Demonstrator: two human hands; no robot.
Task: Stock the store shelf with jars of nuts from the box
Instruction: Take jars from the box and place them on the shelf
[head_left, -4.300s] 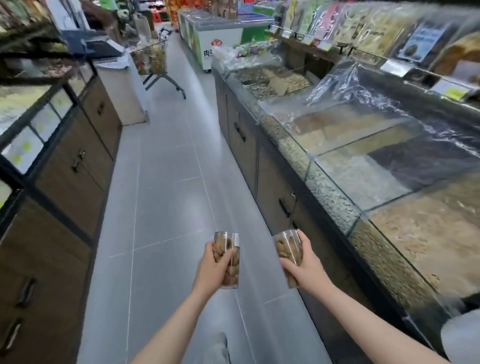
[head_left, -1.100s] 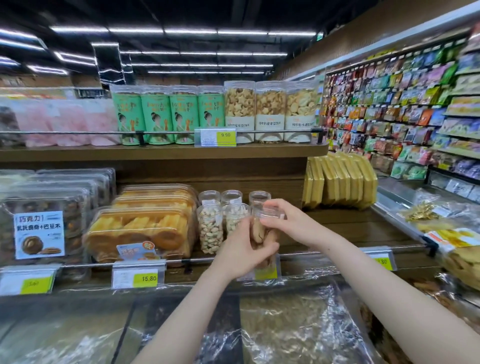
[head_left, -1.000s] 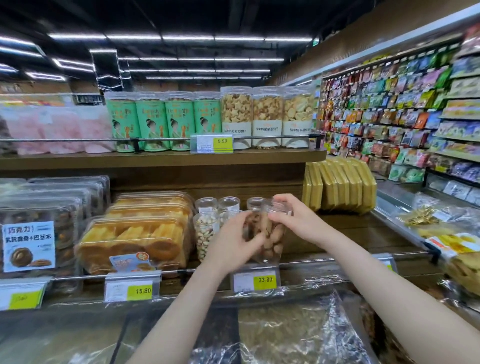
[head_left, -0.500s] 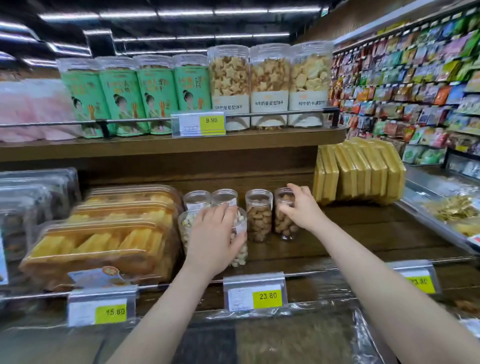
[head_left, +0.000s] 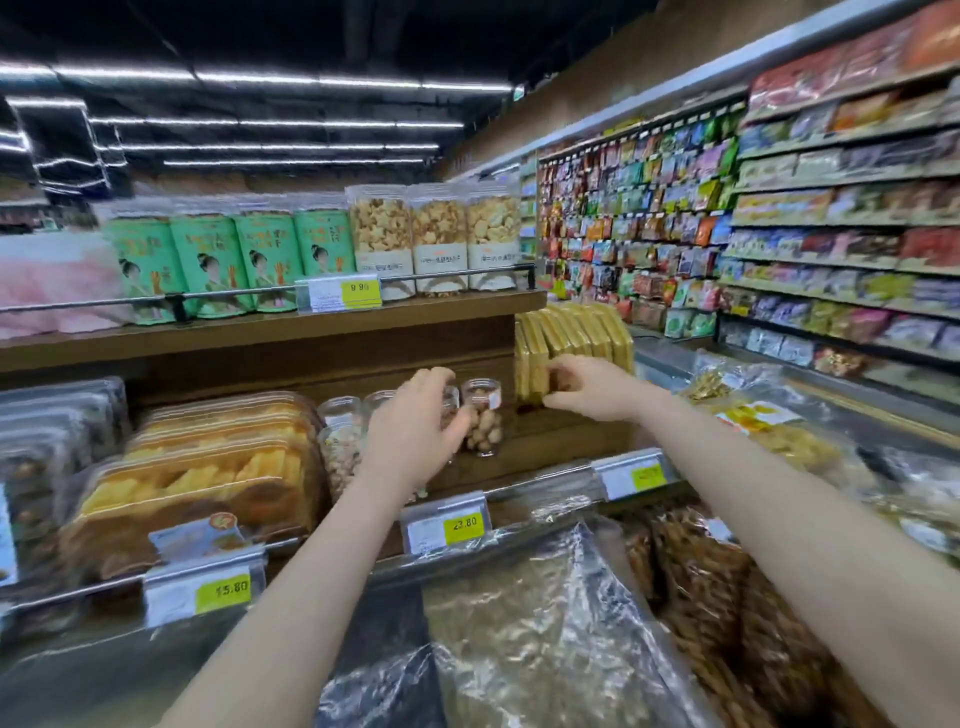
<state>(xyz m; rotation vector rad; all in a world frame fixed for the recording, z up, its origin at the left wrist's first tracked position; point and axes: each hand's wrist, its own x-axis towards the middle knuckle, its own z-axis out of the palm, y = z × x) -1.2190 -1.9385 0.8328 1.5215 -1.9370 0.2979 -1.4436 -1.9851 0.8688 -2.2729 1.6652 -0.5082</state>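
Note:
Several clear jars of nuts stand in a cluster on the lower wooden shelf (head_left: 561, 441). The rightmost jar (head_left: 483, 422) stands free, with a small label near its lid. My left hand (head_left: 415, 431) wraps around the jar beside it (head_left: 450, 408), fingers over its lid, and hides most of it. Other jars (head_left: 340, 441) stand to the left of that hand. My right hand (head_left: 587, 388) hovers to the right of the jars, in front of a stack of yellow packs (head_left: 571, 338). Its fingers are loosely curled and hold nothing.
Trays of yellow pastries (head_left: 197, 467) fill the shelf to the left. Green tubs (head_left: 208, 265) and tall biscuit jars (head_left: 436, 239) line the upper shelf. Price tags (head_left: 447, 525) clip to the front rail. Plastic-covered bulk bins (head_left: 545, 623) lie below. A snack wall (head_left: 779, 234) stands on the right.
My right hand has let go of the rightmost jar and moved right toward the yellow packs. My left hand has shifted right and up onto the neighbouring jar.

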